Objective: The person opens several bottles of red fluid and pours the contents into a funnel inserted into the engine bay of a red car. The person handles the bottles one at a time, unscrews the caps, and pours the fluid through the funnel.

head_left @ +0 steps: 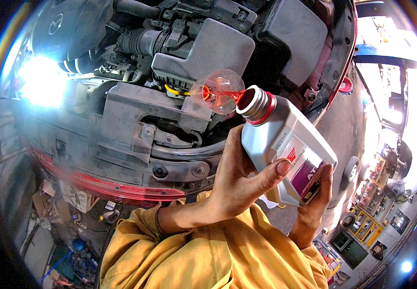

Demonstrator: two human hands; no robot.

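Note:
A grey fluid bottle (271, 139) with a purple and white label is tilted, its mouth pointing left. Red fluid (234, 95) runs from the open neck into a clear funnel (227, 77) over the engine bay. My left hand (239, 178) grips the bottle's near side, thumb across the label and fingers hidden behind it. My right hand (316, 202) supports the bottle's base, with a finger up along its lower right side. The funnel's lower end, beside the yellow loop (175, 91), is hard to make out.
Around the funnel lie a black airbox cover (213, 48), an intake hose (134, 42) and the car's front panel (126, 120). The red bumper edge (126, 189) runs before me. A bright work light (42, 81) glares at left. Shelves and a yellow rack (368, 229) stand at right.

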